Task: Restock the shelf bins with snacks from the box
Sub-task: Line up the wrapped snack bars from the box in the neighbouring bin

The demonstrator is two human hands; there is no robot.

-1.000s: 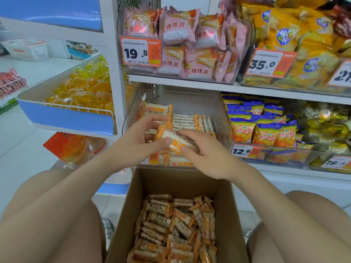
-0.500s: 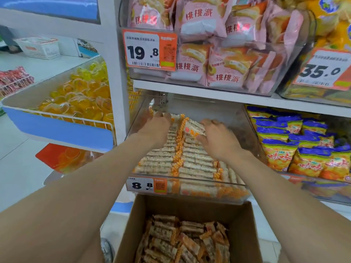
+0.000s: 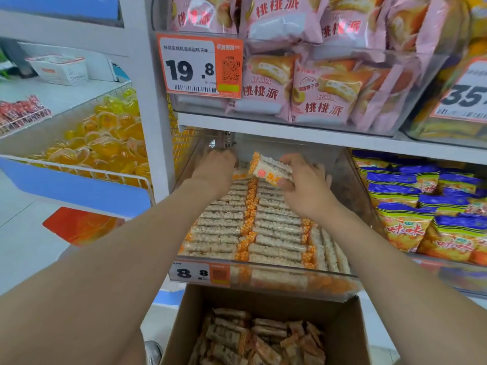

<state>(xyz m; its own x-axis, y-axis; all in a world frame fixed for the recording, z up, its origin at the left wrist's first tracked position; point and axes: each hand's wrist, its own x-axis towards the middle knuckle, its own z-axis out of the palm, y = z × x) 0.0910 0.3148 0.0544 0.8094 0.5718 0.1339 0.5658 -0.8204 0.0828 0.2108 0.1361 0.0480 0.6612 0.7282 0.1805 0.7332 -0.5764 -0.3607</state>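
Top-bin tag (image 3: 199,65) 19.8; btm-bin tag (image 3: 199,273) 8.8

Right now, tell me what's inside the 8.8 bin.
Two rows of bars fill the bin, a few more on edge along its right wall. The right hand holds another bar over the back; the left hand reaches in beside it. Lower layers and the floor are covered.

Bright, even, cool shop light, with only faint shadow under the shelf board (image 3: 290,133). Glare streaks the clear bin front (image 3: 276,283) and the pink packets (image 3: 274,25). The wide lens bows the white post (image 3: 155,114); the forearms (image 3: 79,299) at the bottom corners look stretched and soft
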